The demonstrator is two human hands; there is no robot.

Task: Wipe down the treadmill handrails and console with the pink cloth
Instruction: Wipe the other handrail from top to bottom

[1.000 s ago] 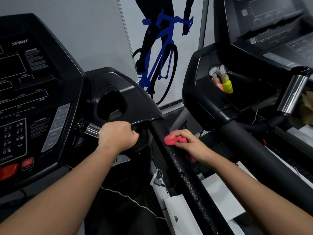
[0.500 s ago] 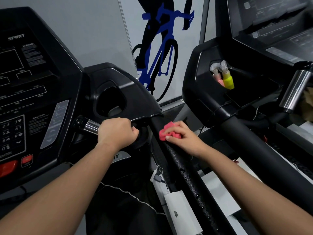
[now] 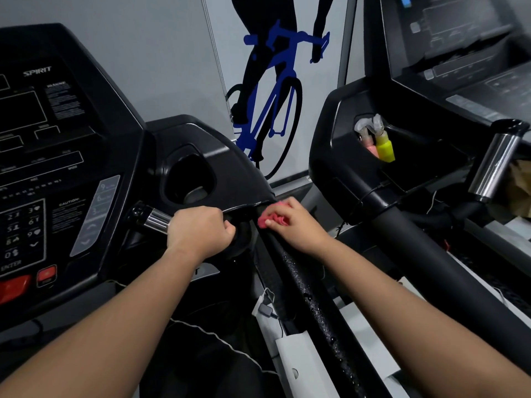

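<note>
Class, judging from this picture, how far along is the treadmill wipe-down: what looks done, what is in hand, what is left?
Done: nothing surely; the handrail carries droplets below the pink cloth. In hand: the right hand holds that cloth against the handrail's top end, while the left hand grips the chrome bar. Left: that wet stretch and the console, with no cloth on it.

Pink cloth (image 3: 272,219), black handrail (image 3: 313,297), yellow bottle (image 3: 385,149), blue bicycle mural (image 3: 275,93), red button (image 3: 46,274).

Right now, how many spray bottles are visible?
2: a pink spray bottle and a yellow spray bottle, side by side in the neighbouring treadmill's console pocket; more may hide inside.
</note>
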